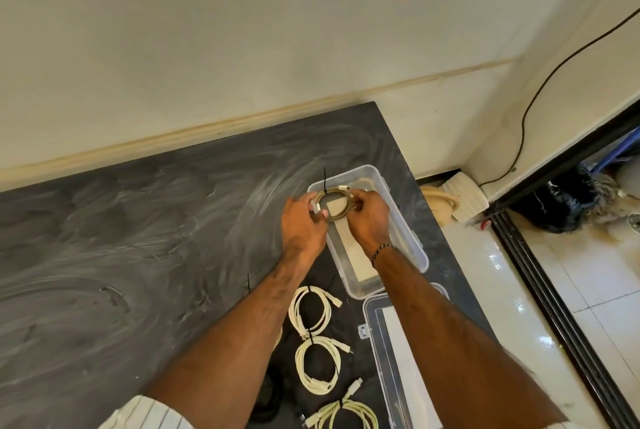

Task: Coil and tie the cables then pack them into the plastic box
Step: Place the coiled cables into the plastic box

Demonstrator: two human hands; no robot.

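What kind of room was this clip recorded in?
Probably a home or small workshop corner: a dark stone-look countertop against a plain cream wall, glossy white floor tiles, and a black bin bag beyond a sliding-door track.

No text, label or number legible — anywhere.

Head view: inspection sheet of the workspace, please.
Surface: dark tabletop, smeared with pale streaks.
Job's things: clear plastic box open; its lid lies nearer the person.
Clutter: black zip tie loose on the table.
Grips: left hand and right hand hold a tied brownish coil over the box.
Cables: three white coils, tied, beside the lid.
Surroundings: wall, tiled floor, black wall cable.
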